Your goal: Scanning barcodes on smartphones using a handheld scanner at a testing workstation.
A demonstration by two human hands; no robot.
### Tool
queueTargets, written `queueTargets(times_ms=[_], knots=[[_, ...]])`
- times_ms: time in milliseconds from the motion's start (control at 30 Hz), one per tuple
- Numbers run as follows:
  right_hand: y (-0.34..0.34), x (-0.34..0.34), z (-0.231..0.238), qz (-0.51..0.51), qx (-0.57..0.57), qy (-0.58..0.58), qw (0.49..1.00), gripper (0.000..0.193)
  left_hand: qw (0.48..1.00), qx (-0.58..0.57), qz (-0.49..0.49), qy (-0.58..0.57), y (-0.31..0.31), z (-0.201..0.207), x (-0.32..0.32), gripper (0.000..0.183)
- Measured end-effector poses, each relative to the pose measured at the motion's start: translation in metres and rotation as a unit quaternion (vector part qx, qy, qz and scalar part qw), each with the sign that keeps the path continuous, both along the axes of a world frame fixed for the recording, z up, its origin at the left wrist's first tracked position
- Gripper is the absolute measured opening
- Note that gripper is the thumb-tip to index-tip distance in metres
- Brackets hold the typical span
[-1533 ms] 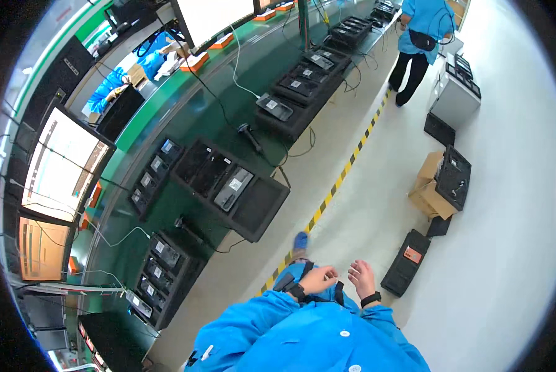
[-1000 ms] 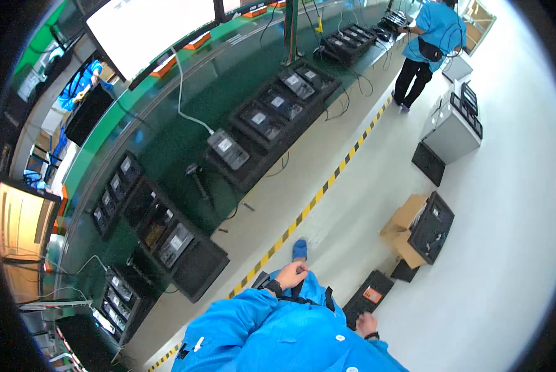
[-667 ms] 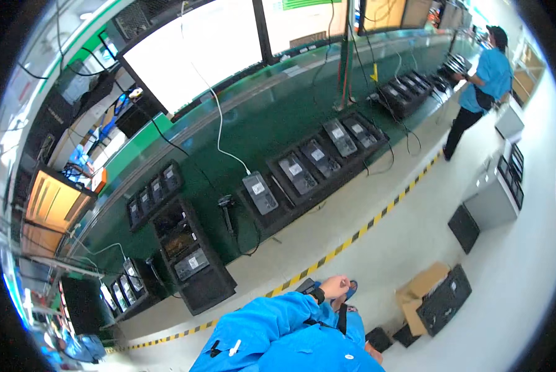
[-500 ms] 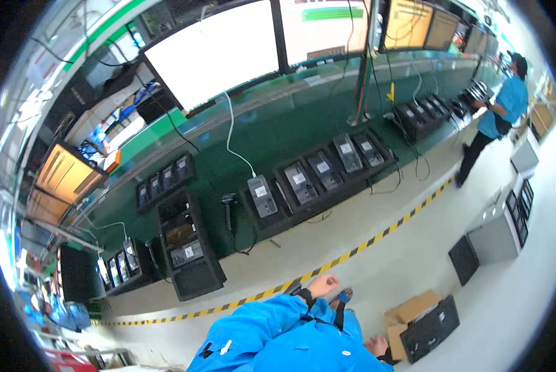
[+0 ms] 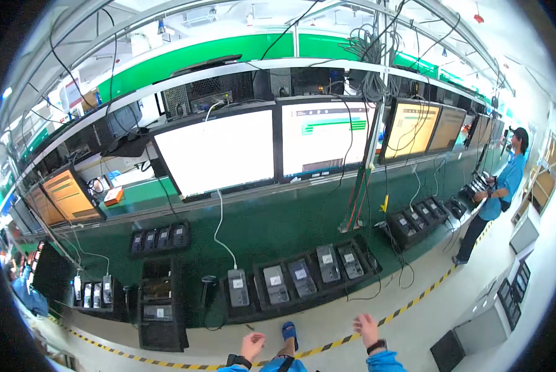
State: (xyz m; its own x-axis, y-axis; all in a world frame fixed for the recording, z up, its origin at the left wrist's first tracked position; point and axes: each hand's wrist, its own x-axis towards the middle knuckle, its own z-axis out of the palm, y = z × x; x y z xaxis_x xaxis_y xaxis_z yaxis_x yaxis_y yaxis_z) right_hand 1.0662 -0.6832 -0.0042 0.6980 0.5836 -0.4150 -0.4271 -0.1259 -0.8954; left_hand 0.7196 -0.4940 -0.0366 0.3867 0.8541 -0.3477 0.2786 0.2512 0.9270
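My left hand [image 5: 252, 346], fingers loosely bent and holding nothing, is held in front of the green bench, below a black foam tray [image 5: 302, 309]. My right hand [image 5: 366, 328] is raised further right, its fingers apart with nothing in them. Neither hand touches the bench. Several grey handheld devices with white labels lie in the tray; a white cable [image 5: 219, 226] runs to the leftmost device [image 5: 238, 288]. Left of the tray stands a black handheld scanner [image 5: 209, 292]. Another black tray [image 5: 161, 333] beyond it holds a labelled device [image 5: 157, 312].
A large white-lit monitor [image 5: 219, 152] and a second monitor [image 5: 327, 139] stand behind the bench [image 5: 259, 214]. More device trays lie left and right. A person in blue [image 5: 506, 186] works at the right. Yellow-black floor tape [image 5: 408, 307] runs along the bench. Cables hang overhead.
My view has lifted and come round to face the bench. Both hands, earlier low by my body, are now raised in front of me and further apart. The trays look unchanged.
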Motion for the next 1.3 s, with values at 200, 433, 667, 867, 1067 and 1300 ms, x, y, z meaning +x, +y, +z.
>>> queueTargets(times_ms=[200,433,667,867,1067,1300], knots=[[0.184,0.072,0.029,0.107,0.035,-0.139,0.984,0.022,0.966,0.194,0.152,0.078,0.067,-0.002,0.069,0.038],[0.319,0.139,-0.006,0.088,-0.127,-0.699,0.699,0.032,0.944,0.175,0.081,0.268,0.092,0.021,0.099,0.055],[0.357,0.156,-0.040,0.236,-0.303,-0.635,0.670,0.038,0.960,0.122,0.084,0.237,0.101,0.017,0.103,0.053],[0.337,0.133,0.004,0.254,-0.084,-0.672,0.690,0.027,0.946,0.109,0.121,0.279,0.103,0.029,0.114,0.052],[0.245,0.145,0.025,0.168,-0.053,-0.547,0.818,0.030,0.945,0.116,0.122,0.281,0.098,0.040,0.120,0.051],[0.148,0.203,-0.010,0.134,-0.251,-0.290,0.914,0.048,0.893,0.105,0.201,0.388,0.117,0.034,0.143,0.056]])
